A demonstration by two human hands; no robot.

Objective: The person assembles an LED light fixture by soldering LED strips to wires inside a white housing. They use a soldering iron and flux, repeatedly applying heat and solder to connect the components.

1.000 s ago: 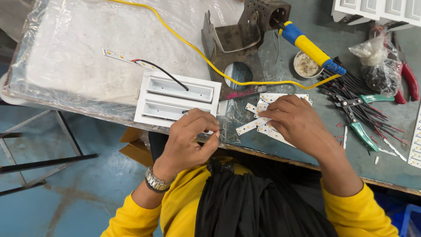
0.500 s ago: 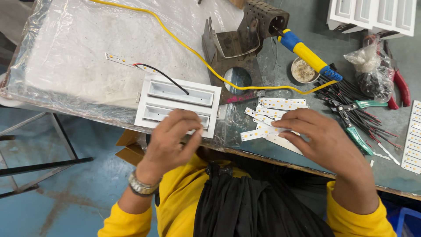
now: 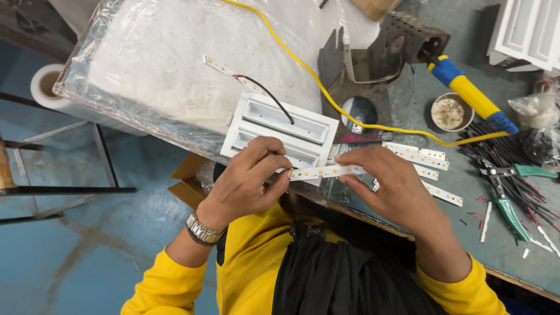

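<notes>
Both hands hold one white LED strip (image 3: 324, 171) level above the table's near edge. My left hand (image 3: 251, 177) pinches its left end; my right hand (image 3: 392, 185) pinches its right end. Just behind the strip lies a white two-slot light housing (image 3: 282, 133) with a black and red wire running out of it to another LED strip (image 3: 228, 71). Several more white LED strips (image 3: 424, 156) lie on the grey table beyond my right hand.
A soldering iron with a blue and yellow handle (image 3: 466, 94) rests in a dark metal stand (image 3: 373, 58), its yellow cable (image 3: 291, 52) crossing a plastic-wrapped white slab (image 3: 175, 64). Green-handled cutters (image 3: 506, 192), black wires, a small round tin (image 3: 450, 112) and white housings (image 3: 531, 32) stand at the right.
My right hand has lifted one strip from the pile and brought it left; my left hand has come off the housing and taken its other end.
</notes>
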